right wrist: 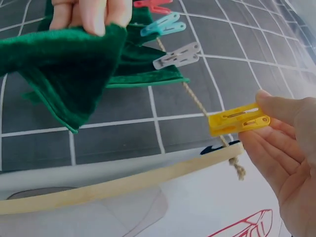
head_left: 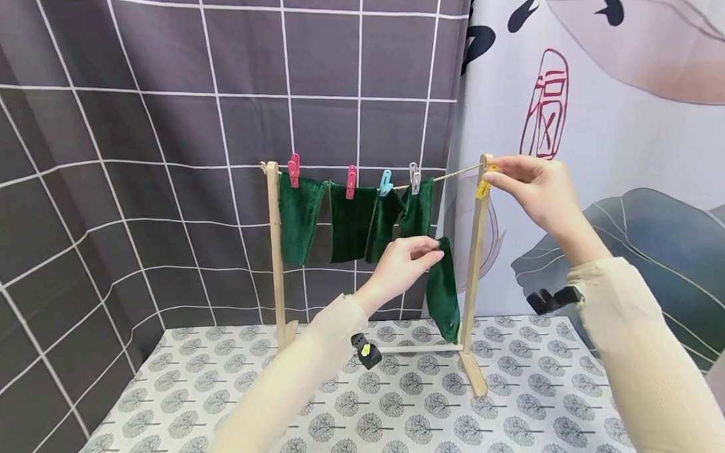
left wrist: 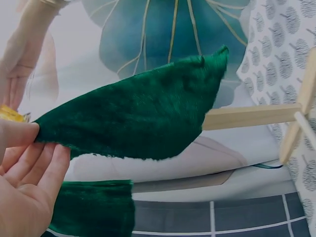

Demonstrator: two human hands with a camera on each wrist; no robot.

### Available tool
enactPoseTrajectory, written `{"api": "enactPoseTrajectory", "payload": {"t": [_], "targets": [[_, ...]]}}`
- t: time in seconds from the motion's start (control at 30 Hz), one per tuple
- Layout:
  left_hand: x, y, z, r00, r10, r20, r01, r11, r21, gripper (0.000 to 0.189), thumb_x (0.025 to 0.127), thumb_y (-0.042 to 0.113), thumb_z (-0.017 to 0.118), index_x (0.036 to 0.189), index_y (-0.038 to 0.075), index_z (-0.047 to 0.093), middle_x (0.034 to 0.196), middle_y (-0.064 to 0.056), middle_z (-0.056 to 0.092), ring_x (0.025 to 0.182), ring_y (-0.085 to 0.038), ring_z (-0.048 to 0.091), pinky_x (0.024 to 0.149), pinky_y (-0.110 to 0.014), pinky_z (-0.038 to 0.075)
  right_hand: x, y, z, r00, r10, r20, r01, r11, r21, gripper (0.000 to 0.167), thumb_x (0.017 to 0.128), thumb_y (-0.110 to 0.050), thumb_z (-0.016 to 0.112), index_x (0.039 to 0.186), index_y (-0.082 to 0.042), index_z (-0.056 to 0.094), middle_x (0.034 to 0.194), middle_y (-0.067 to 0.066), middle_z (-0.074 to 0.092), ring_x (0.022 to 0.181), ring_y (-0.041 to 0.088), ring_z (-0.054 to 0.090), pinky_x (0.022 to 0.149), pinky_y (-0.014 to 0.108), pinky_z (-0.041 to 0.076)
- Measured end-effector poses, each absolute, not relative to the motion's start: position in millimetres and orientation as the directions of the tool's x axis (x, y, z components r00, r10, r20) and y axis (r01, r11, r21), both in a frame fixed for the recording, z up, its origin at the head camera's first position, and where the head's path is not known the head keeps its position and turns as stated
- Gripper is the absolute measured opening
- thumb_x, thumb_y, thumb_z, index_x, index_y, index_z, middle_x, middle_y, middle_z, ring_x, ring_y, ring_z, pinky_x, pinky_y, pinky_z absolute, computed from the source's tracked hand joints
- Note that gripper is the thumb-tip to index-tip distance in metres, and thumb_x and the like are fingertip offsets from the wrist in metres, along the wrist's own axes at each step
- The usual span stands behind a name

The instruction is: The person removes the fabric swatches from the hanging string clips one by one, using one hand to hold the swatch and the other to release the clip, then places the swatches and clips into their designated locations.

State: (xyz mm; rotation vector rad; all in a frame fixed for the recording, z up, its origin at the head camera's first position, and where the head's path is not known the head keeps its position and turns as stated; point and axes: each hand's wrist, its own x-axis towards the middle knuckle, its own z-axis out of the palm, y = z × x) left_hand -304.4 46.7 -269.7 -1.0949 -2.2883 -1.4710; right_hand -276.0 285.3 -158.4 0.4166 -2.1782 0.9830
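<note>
My left hand (head_left: 402,268) pinches the top corner of a green velvet cloth (head_left: 443,292), which dangles in front of the rack's right post. In the left wrist view the same cloth (left wrist: 138,108) spreads out from thumb and fingertips. My right hand (head_left: 540,189) pinches a yellow clothespin (head_left: 487,181) at the top of the right post. Seen from the right wrist, the yellow clothespin (right wrist: 237,119) overlaps the rope near its knotted end. More green cloths hang along the rope (head_left: 460,171), held by two red clothespins (head_left: 294,171), a blue clothespin (head_left: 386,183) and a grey clothespin (head_left: 415,179).
The wooden rack has a left post (head_left: 274,243), a right post (head_left: 475,270), a foot (head_left: 473,374) and a low white crossbar (head_left: 421,349). It stands on a tree-print tablecloth (head_left: 356,403). Behind hang a dark grid curtain (head_left: 162,126) and a painted white curtain (head_left: 617,149).
</note>
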Motion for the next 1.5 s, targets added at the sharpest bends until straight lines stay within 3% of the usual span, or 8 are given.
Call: {"api": "enactPoseTrajectory", "payload": {"t": [0.47,0.6,0.77,0.83,1.03,1.2,1.3,1.5], "targets": [[-279.1,7.7,-305.5,-0.700,0.503,0.507,0.687,0.280,0.670,0.022,0.101,0.016,0.062,0.118,0.004,0.071,0.112,-0.007,0.074,0.093,-0.013,0.069,0.081,-0.023,0.054,-255.3,307.7,-200.6,-0.859,0.010,0.511,-0.406,0.594,-0.695,0.053,0.097,-0.041,0.067,0.140,-0.010,0.060,0.112,-0.020,0.067,0.092,-0.006,0.066,0.085,0.015,0.044],[-277.3,-11.4,-312.8,-0.706,0.486,0.515,0.684,0.279,0.674,0.020,0.101,0.014,0.062,0.116,0.003,0.070,0.109,-0.008,0.074,0.094,-0.015,0.071,0.085,-0.025,0.054,-253.5,312.9,-212.1,-0.880,0.018,0.475,-0.367,0.611,-0.702,0.056,0.100,-0.045,0.061,0.145,-0.012,0.055,0.127,-0.006,0.065,0.086,-0.008,0.066,0.088,0.021,0.044],[-278.1,-42.0,-321.6,-0.747,0.419,0.517,0.653,0.311,0.691,0.021,0.101,0.014,0.062,0.117,0.003,0.070,0.107,-0.009,0.074,0.093,-0.018,0.073,0.084,-0.031,0.057,-253.2,320.1,-229.2,-0.894,0.032,0.446,-0.327,0.635,-0.700,0.058,0.100,-0.047,0.060,0.146,-0.012,0.054,0.136,0.018,0.061,0.082,-0.011,0.065,0.101,0.051,0.043],[-279.1,-55.5,-324.9,-0.760,0.382,0.526,0.644,0.331,0.689,0.020,0.101,0.014,0.063,0.116,0.004,0.070,0.105,-0.009,0.075,0.091,-0.019,0.073,0.084,-0.034,0.057,-253.5,323.5,-236.5,-0.903,0.039,0.429,-0.308,0.638,-0.706,0.059,0.099,-0.047,0.061,0.145,-0.012,0.055,0.128,0.010,0.066,0.081,-0.011,0.065,0.101,0.058,0.041],[-280.0,-101.8,-331.4,-0.817,0.279,0.504,0.576,0.414,0.705,0.020,0.102,0.019,0.062,0.116,0.007,0.070,0.100,-0.008,0.075,0.087,-0.021,0.074,0.083,-0.039,0.058,-254.9,334.8,-255.2,-0.930,0.053,0.363,-0.244,0.648,-0.721,0.064,0.097,-0.048,0.064,0.148,-0.012,0.052,0.092,-0.023,0.070,0.082,-0.010,0.064,0.098,0.052,0.043],[-276.8,-144.7,-333.0,-0.845,0.209,0.492,0.526,0.493,0.693,0.023,0.102,0.020,0.062,0.119,0.005,0.069,0.097,-0.010,0.074,0.081,-0.023,0.074,0.081,-0.044,0.058,-253.8,344.3,-269.6,-0.949,0.058,0.308,-0.205,0.631,-0.749,0.073,0.095,-0.049,0.067,0.151,-0.009,0.046,0.098,-0.018,0.070,0.082,-0.011,0.060,0.101,0.074,0.029],[-275.2,-169.6,-334.3,-0.825,0.162,0.542,0.527,0.569,0.632,0.022,0.101,0.018,0.062,0.117,0.005,0.069,0.091,-0.009,0.074,0.071,-0.019,0.070,0.070,-0.037,0.057,-252.4,350.3,-278.8,-0.958,0.066,0.279,-0.177,0.629,-0.757,0.076,0.094,-0.052,0.067,0.152,-0.009,0.044,0.115,0.001,0.070,0.082,-0.012,0.056,0.101,0.077,0.026],[-272.3,-212.1,-339.6,-0.751,0.042,0.659,0.500,0.690,0.524,0.022,0.102,0.019,0.062,0.114,0.003,0.070,0.086,-0.009,0.074,0.079,-0.027,0.072,0.074,-0.039,0.056,-251.8,361.9,-295.9,-0.961,0.054,0.271,-0.178,0.628,-0.757,0.073,0.097,-0.046,0.064,0.152,-0.004,0.042,0.102,-0.018,0.064,0.081,-0.013,0.055,0.098,0.079,0.027]]}}
